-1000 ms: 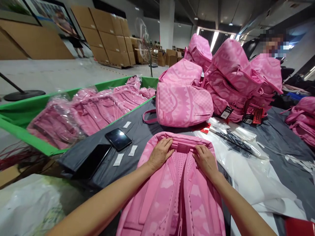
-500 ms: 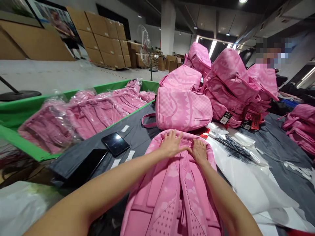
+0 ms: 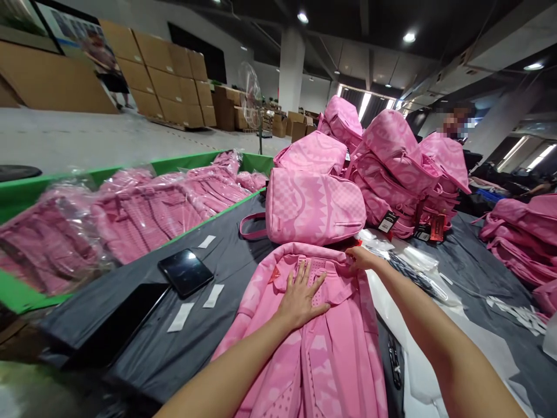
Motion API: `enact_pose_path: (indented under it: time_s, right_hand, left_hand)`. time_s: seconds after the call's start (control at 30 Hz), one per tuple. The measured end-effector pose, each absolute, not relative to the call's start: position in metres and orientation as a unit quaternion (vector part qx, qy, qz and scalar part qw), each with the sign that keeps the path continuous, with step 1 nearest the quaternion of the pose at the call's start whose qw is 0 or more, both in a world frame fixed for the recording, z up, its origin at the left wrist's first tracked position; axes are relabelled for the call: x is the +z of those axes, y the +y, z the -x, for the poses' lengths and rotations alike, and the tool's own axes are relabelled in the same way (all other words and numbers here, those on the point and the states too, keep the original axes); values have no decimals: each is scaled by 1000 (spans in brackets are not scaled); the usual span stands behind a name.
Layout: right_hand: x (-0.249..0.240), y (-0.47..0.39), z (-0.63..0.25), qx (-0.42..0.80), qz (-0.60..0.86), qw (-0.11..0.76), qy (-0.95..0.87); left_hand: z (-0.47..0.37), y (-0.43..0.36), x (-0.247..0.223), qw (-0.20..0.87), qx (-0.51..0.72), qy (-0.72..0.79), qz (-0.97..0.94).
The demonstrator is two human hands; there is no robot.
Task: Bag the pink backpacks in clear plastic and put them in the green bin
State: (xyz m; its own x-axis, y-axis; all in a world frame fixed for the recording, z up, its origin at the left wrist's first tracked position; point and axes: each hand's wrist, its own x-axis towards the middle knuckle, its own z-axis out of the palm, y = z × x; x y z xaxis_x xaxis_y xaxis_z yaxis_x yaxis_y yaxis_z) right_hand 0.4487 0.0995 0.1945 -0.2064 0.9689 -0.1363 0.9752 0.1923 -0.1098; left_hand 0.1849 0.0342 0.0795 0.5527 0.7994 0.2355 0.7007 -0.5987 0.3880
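Note:
A pink backpack [image 3: 331,354] lies back-side up on the dark table in front of me. My left hand [image 3: 301,296] rests flat on its upper back panel, fingers spread. My right hand [image 3: 360,258] pinches the backpack's top right edge. Just beyond stands another pink backpack [image 3: 313,208] on its side, with a strap loop at its left.
A green bin [image 3: 39,188] of bagged pink backpacks runs along the left. A heap of pink backpacks [image 3: 391,157] with hang tags rises behind. A phone [image 3: 185,272], a dark tablet [image 3: 117,316] and white paper slips lie on the left. Clear plastic bags [image 3: 435,325] spread at right. A person stands far right.
My left hand slid down from the backpack's top edge onto the back panel. My right hand moved out to the top right edge. The view tilted upward.

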Motion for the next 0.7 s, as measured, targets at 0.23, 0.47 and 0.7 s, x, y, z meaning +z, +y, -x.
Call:
enact_pose_path:
  time_s: [0.23,0.47,0.7]
  right_hand:
    - [159,106,-430,-109,-664,53,738]
    - [167,72,-435,-53,-678,35,732]
    - [164,98,-453,-83,-670,81,733]
  left_hand:
    - [-180,44,86,43,248,314,-916]
    - [-192,68,82,55,224,330,-915]
    - [-215,71,75,76,211,331,-916]
